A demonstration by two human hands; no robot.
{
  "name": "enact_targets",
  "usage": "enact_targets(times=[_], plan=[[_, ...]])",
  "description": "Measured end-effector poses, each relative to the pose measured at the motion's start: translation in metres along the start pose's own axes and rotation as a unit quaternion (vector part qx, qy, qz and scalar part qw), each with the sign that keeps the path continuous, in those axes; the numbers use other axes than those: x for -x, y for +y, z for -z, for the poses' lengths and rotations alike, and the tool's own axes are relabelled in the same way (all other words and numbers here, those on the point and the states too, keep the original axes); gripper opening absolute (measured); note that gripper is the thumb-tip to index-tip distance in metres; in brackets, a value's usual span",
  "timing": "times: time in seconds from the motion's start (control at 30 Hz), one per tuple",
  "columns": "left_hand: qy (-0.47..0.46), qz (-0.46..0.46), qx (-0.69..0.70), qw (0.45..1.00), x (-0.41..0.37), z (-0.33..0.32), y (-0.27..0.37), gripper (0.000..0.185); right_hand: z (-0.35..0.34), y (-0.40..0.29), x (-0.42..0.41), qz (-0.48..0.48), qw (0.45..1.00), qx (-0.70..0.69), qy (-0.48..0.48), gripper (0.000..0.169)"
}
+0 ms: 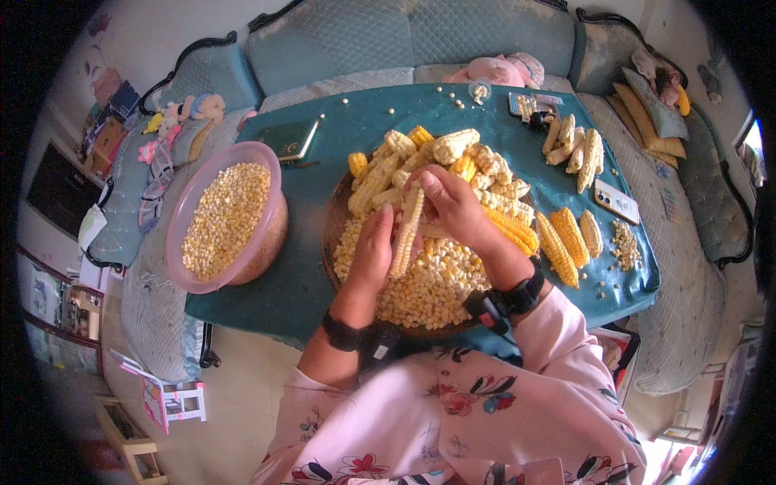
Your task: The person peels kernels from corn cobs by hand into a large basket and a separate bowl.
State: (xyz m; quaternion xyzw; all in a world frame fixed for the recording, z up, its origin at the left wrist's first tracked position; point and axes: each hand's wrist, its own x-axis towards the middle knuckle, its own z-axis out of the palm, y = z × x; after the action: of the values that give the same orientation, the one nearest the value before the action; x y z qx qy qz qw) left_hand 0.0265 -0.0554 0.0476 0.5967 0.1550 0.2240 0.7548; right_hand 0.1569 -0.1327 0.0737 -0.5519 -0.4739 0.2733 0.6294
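Both hands are on one ear of pale dried corn (408, 233), tilted over a round basket (330, 242). My left hand (371, 250) grips its lower left side, the thumb laid along the kernels. At the upper end, my right hand (450, 197) has its thumb close to the tip; the fingers behind are partly hidden. Loose corn kernels (433, 291) fill the near part of the basket. Whole white ears (376, 182) are heaped in its far part, with some yellow ears (512, 230) among them at the right.
Left of the basket stands a pink plastic tub (176, 254) of kernels. On the green tablecloth (303, 212) lie a dark notebook (288, 140), a smartphone (616, 201), yellow ears (568, 236), pale cobs (585, 154) and a small kernel pile (625, 245). A sofa (412, 36) surrounds the table.
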Motion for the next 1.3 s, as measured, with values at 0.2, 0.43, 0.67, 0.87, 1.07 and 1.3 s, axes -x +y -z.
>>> enact_targets(times=[0.2,0.43,0.67,0.87,1.07,1.3], plan=[[0.012,-0.011,0.098,0.995,0.014,-0.003,-0.007,0.034,0.004,-0.008,0.0,-0.037,0.997,-0.062,0.034,0.035],[0.11,-0.21,-0.227,0.945,0.016,-0.011,0.004,0.037,-0.01,-0.006,-0.001,-0.01,0.955,0.294,0.033,0.058],[0.085,-0.151,-0.076,0.982,0.006,-0.004,-0.026,0.041,-0.017,-0.005,0.002,0.053,0.935,0.341,0.075,0.048],[0.034,-0.073,0.074,0.994,0.013,-0.009,-0.011,0.042,-0.015,-0.007,0.001,0.056,0.947,0.309,0.073,0.044],[0.084,-0.218,-0.166,0.958,0.001,-0.008,-0.03,0.043,-0.009,0.001,-0.002,0.0,0.979,0.193,0.069,0.046],[0.092,-0.071,0.062,0.991,0.005,-0.027,-0.012,0.041,-0.006,0.005,-0.002,0.016,0.998,-0.005,0.056,0.039]])
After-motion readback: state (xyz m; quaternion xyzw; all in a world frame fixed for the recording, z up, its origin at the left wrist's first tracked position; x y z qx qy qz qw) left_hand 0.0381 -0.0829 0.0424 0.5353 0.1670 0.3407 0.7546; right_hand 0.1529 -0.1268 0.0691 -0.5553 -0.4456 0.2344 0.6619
